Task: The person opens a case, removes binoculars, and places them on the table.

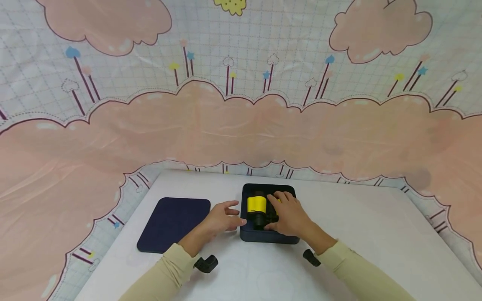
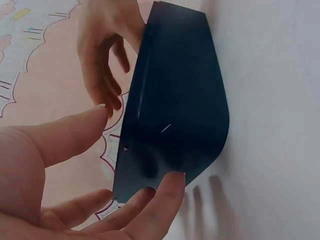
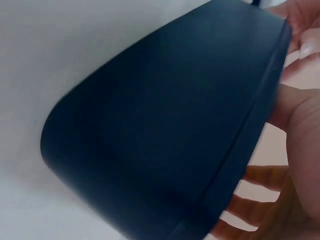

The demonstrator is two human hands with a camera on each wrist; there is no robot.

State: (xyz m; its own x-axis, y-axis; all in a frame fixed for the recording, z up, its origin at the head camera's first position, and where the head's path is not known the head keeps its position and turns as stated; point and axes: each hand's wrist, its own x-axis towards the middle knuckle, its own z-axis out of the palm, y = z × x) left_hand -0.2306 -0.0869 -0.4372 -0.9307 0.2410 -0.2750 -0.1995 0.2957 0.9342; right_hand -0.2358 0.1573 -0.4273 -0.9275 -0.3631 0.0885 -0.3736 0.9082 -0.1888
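Note:
Yellow-and-black binoculars (image 1: 257, 205) lie inside a dark blue box (image 1: 269, 238), with one yellow barrel showing on the left. My right hand (image 1: 291, 215) reaches into the box from the right and grips the other barrel, its fingers at the far end and its thumb at the near end. That barrel is mostly covered by the hand. At the box's left wall is my left hand (image 1: 222, 217), fingers loosely spread and holding nothing. In the left wrist view its fingertips are right at the box's side (image 2: 175, 95). The right wrist view shows the box's outer wall (image 3: 160, 115) hiding part of the right hand.
A dark blue lid (image 1: 173, 225) lies flat on the white table (image 1: 361, 234), left of the box and partly under the left forearm. A printed cloth (image 1: 241, 129) with clouds hangs behind the table and along its sides.

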